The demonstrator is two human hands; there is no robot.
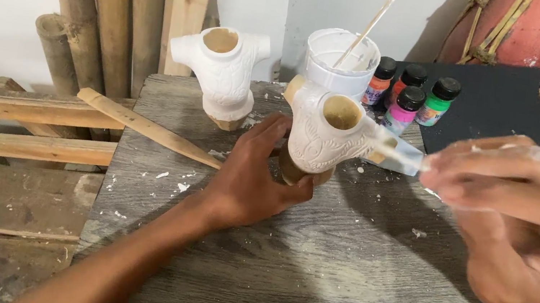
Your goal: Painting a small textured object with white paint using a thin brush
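Two hands logged: my left hand [251, 183] clamps the white torso figure [326, 137] mid-counter [306, 282], my right hand [519, 215] pinches a brush [397, 153] against it.

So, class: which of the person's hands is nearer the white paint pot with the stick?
Left. The left hand grips a white figure just below the paint pot; the right hand is off to its lower right.
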